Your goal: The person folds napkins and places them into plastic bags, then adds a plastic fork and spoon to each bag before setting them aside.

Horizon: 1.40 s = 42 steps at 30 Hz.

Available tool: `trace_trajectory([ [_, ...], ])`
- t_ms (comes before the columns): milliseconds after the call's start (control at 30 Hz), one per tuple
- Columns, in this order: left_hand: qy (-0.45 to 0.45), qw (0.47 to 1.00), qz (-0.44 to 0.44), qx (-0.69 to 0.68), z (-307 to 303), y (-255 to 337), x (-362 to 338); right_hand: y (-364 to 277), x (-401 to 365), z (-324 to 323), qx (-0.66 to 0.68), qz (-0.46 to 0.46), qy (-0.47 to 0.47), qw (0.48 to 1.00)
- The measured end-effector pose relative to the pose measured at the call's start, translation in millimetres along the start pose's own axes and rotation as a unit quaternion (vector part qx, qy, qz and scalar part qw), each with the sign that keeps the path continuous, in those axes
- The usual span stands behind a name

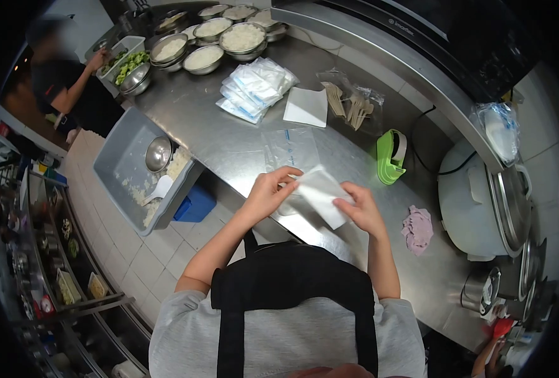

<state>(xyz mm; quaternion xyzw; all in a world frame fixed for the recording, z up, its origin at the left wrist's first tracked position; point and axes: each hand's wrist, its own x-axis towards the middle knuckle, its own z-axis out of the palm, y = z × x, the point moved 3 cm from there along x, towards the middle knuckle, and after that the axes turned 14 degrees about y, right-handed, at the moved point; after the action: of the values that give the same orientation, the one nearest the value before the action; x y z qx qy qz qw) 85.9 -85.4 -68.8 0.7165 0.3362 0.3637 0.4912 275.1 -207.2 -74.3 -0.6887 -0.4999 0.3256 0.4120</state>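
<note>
A folded white paper napkin [321,194] is held over the steel counter, close to its near edge. My left hand [270,194] pinches its left corner between thumb and fingers. At its right edge, my right hand [360,209] grips it with the thumb on top. Just beyond the napkin lies a flat clear plastic bag [290,146] with blue print. A stack of white napkins [306,107] sits farther back, beside a pile of clear packets [256,89] with blue-marked contents. Wooden forks [334,101] and other wooden cutlery [359,113] lie in clear plastic.
A green tape dispenser [389,159] and pink cloth [417,230] are on the right, near a large pot [475,205]. Rice bowls [243,38] crowd the back. A grey tub [117,142] with rice stands left. A person [71,82] works at far left; another person's hand shows lower right.
</note>
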Motion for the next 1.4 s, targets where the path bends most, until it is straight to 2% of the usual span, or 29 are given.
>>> trace_trajectory([
  [33,0.007,0.997,0.005,0.079,-4,2,1,15,-7,-2,-0.002,0.002,0.002,1.0],
  [67,0.006,0.997,0.005,0.077,-5,-3,-1,29,-15,-11,0.065,-0.009,0.127,0.99],
  [100,-0.004,0.974,0.152,0.168,-4,-5,-7,40,-24,-20,0.131,-0.02,0.248,0.96],
  [133,-0.013,0.921,0.295,0.255,0,-6,-15,48,-33,-24,0.13,-0.02,0.249,0.96],
  [167,-0.098,0.919,0.255,0.285,6,-14,-23,55,-42,-29,0.123,-0.016,0.281,0.952],
  [233,-0.114,0.901,0.256,0.331,15,-22,-24,61,-56,-29,0.092,-0.027,0.321,0.942],
  [267,-0.129,0.881,0.255,0.376,21,-28,-25,54,-59,-25,0.091,-0.027,0.321,0.942],
  [333,-0.113,0.882,0.263,0.374,33,-54,-13,31,-61,-6,0.202,-0.011,0.296,0.934],
  [367,-0.096,0.882,0.272,0.372,37,-57,-5,33,-60,4,0.227,-0.016,0.318,0.92],
  [400,-0.096,0.882,0.274,0.371,41,-60,0,37,-59,12,0.226,-0.018,0.32,0.92],
  [467,-0.06,0.897,0.286,0.333,48,-53,8,37,-55,28,0.094,-0.057,0.215,0.97],
  [600,-0.039,0.914,0.279,0.291,61,-23,4,30,-50,46,0.092,-0.015,0.164,0.982],
  [700,-0.087,0.9,0.319,0.284,72,-7,-10,33,-42,44,0.108,0.006,0.181,0.977],
  [800,-0.128,0.896,0.34,0.255,76,8,-26,48,-22,50,0.092,0.003,0.143,0.985],
  [833,-0.118,0.892,0.363,0.242,76,10,-29,52,-15,56,0.246,0.082,0.166,0.951],
  [867,-0.114,0.893,0.361,0.243,76,10,-32,50,-8,63,0.392,0.16,0.183,0.887],
  [900,-0.116,0.891,0.357,0.254,77,9,-34,43,-2,67,0.461,0.204,0.207,0.839],
  [933,-0.118,0.89,0.352,0.265,76,8,-35,44,6,71,0.46,0.203,0.203,0.84],
  [1000,-0.106,0.901,0.332,0.259,68,7,-32,47,22,75,0.545,0.137,0.212,0.8],
  [1067,-0.042,0.906,0.296,0.299,58,1,-27,37,27,73,0.521,0.104,0.216,0.819],
  [1133,-0.022,0.905,0.277,0.321,49,0,-25,22,24,68,0.499,0.073,0.219,0.836],
  [1200,0.001,0.903,0.26,0.342,42,0,-24,12,12,66,0.379,0.101,0.212,0.895],
  [1333,-0.036,0.903,0.296,0.308,48,7,-35,22,9,72,0.314,0.042,0.189,0.93],
  [1400,-0.055,0.894,0.32,0.308,54,9,-38,25,10,72,0.306,0.079,0.177,0.932],
])
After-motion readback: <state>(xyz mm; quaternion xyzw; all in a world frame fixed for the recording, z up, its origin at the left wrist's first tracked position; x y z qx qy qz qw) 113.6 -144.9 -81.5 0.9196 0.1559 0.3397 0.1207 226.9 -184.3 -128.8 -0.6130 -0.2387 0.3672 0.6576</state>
